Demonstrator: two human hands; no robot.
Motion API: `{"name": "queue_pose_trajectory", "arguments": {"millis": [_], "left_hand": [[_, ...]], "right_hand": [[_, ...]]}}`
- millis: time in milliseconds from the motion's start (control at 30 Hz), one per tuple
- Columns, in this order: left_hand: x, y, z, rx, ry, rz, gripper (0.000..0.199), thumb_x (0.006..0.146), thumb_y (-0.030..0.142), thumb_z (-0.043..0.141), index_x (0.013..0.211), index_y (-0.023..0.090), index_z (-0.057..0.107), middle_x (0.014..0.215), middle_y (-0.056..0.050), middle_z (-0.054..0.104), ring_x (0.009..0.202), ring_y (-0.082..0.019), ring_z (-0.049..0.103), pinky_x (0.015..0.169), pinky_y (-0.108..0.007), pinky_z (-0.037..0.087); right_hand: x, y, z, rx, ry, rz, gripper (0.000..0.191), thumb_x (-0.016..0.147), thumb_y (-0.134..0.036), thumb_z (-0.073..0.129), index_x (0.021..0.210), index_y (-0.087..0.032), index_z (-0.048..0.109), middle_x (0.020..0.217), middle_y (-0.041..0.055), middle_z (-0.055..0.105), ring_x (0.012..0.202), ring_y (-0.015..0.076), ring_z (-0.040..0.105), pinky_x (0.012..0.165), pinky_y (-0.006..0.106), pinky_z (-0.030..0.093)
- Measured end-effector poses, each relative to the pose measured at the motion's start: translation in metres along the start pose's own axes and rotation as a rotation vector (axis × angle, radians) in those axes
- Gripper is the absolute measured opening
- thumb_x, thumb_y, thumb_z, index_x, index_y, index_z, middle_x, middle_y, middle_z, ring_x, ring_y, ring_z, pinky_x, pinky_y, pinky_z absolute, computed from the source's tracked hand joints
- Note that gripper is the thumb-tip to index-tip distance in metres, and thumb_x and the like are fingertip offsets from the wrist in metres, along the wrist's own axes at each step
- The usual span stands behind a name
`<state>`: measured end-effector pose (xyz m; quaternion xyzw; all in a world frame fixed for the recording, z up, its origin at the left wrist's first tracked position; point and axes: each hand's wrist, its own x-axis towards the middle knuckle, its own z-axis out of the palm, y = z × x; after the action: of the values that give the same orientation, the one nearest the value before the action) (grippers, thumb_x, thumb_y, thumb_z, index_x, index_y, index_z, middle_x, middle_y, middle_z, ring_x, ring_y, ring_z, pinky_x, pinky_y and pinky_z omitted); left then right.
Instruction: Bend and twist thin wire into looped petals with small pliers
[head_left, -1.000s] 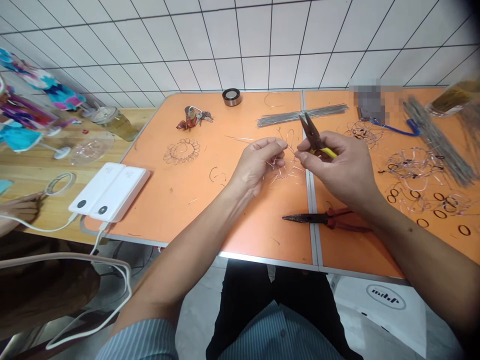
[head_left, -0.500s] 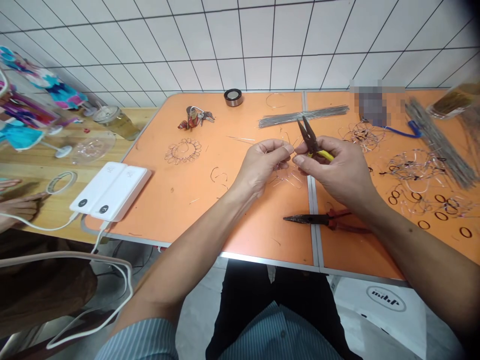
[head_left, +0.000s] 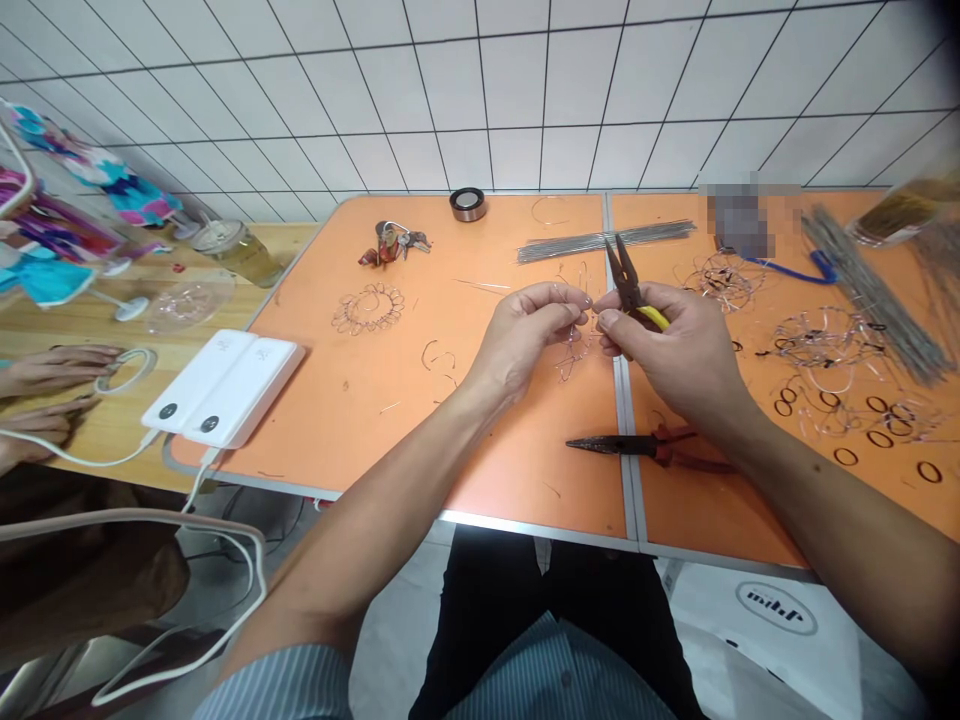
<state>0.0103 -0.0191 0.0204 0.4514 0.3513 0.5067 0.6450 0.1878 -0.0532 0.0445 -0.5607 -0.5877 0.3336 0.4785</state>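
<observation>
Head view: wire frame (head_left: 574,350) pinched between left fingers (head_left: 555,305); right fingers (head_left: 611,320) grip yellow-handled pliers (head_left: 628,282).

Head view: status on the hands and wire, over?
Left hand pinching thin wire piece. Right hand gripping yellow-handled pliers, tips up. Red-handled pliers below, clear of hands.

Thin bent wire loop (head_left: 574,347), yellow-handled pliers (head_left: 627,285)

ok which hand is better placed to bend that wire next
Right, probably: the right hand grips the yellow-handled pliers close to the wire, while the left hand is occupied pinching that wire.
</observation>
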Motion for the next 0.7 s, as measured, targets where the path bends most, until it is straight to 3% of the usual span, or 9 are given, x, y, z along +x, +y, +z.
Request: {"name": "queue_pose_trajectory", "arguments": {"millis": [233,500,700], "left_hand": [[-0.0007,-0.0010,0.0004,0.029,-0.003,0.048,0.009,0.087,0.027,0.080,0.081,0.020,0.081,0.082,-0.001,0.074,0.075,-0.011,0.063,0.078,-0.026,0.054],[-0.0031,-0.0028,0.0035,0.174,0.052,0.085,0.021,0.094,0.028,0.081,0.076,0.020,0.075,0.080,-0.001,0.072,0.075,-0.011,0.062,0.078,-0.025,0.054],[-0.0057,-0.0011,0.0089,0.216,0.068,0.116,0.025,0.097,0.023,0.080,0.074,0.019,0.072,0.077,0.001,0.069,0.076,-0.012,0.062,0.079,-0.026,0.053]], "right_hand": [[-0.0002,0.0030,-0.0001,-0.061,-0.003,-0.027,0.005,0.092,-0.025,0.080,0.094,-0.024,0.085,0.072,-0.0007,0.072,0.067,0.0181,0.066,0.061,0.032,0.051],[-0.0010,0.0072,0.0017,-0.210,0.049,-0.191,0.005,0.091,-0.030,0.080,0.088,-0.029,0.083,0.074,-0.0003,0.075,0.069,0.0201,0.066,0.063,0.035,0.050],[-0.0022,0.0091,0.0023,-0.267,0.056,-0.213,0.008,0.093,-0.030,0.080,0.086,-0.029,0.080,0.073,-0.0003,0.075,0.068,0.0207,0.064,0.065,0.037,0.048]]}}
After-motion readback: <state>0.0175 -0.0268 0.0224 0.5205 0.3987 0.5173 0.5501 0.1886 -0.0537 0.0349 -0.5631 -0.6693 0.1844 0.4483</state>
